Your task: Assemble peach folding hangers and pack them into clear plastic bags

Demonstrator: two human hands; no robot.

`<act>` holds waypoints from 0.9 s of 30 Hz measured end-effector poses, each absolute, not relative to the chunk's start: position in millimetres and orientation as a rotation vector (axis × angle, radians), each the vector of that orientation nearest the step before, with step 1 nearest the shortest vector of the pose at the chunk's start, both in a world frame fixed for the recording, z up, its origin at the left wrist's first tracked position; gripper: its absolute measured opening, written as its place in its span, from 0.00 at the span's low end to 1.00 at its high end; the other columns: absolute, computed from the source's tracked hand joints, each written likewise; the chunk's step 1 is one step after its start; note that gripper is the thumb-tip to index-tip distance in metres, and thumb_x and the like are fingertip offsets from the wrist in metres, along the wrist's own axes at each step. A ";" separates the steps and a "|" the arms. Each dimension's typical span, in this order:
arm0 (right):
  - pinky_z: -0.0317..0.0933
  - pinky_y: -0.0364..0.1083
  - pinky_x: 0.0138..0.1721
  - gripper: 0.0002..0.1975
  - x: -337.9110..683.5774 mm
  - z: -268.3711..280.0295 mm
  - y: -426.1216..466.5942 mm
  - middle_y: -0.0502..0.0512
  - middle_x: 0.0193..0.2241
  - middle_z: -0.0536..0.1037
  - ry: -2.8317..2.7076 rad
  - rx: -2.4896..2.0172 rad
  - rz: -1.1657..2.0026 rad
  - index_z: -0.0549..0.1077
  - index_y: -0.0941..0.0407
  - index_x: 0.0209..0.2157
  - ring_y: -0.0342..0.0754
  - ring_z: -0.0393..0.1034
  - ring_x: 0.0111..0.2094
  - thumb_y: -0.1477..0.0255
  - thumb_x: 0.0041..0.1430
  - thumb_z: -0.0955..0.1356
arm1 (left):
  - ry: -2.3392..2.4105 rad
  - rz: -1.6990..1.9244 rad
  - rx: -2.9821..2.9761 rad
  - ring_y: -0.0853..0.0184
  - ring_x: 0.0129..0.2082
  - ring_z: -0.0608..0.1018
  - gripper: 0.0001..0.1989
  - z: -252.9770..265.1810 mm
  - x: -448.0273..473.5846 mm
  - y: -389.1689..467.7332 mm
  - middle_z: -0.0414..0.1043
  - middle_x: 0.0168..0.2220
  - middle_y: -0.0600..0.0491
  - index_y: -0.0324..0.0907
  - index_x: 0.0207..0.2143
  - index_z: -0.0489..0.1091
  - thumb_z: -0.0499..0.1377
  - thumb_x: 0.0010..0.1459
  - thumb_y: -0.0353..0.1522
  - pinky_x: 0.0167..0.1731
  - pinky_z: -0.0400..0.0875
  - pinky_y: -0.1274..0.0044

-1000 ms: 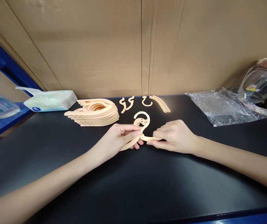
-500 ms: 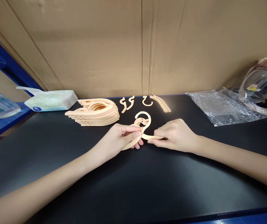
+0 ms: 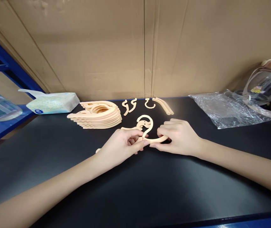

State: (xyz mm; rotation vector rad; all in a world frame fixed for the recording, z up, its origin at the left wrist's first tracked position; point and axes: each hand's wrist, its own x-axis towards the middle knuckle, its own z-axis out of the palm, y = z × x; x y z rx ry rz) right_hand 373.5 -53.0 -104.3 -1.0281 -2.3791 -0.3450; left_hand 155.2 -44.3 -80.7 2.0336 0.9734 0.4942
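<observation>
Both hands hold one peach plastic hanger (image 3: 145, 123) over the black table (image 3: 135, 183); its round hook sticks up between them. My left hand (image 3: 121, 147) grips the left arm of the hanger, whose tip peeks out by my wrist. My right hand (image 3: 179, 136) pinches the right arm, which curves under its fingers. A stack of folded hangers (image 3: 96, 115) of the same colour lies behind my left hand. Loose hooks (image 3: 128, 105) and arm pieces (image 3: 164, 105) lie at the back by the cardboard wall.
A tissue pack (image 3: 52, 102) sits at the back left beside a blue shelf frame (image 3: 4, 65). A crumpled clear plastic bag (image 3: 223, 109) and a transparent bag (image 3: 265, 84) occupy the right. A cardboard wall (image 3: 135, 47) closes the back.
The two hanger arms have swung outward from folded to spread. My left hand shifted slightly toward me and my right hand curled over the right arm.
</observation>
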 end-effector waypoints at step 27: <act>0.53 0.54 0.51 0.38 376.4 -104.8 -45.7 0.60 0.44 0.73 -2.298 -1.227 -0.215 0.68 0.59 0.44 0.57 0.66 0.47 0.40 0.46 0.65 | 0.797 0.546 2.782 0.76 0.17 0.64 0.14 -93.1 145.5 -40.2 0.61 0.18 0.61 0.38 0.29 0.70 0.52 0.64 0.36 0.20 0.55 0.82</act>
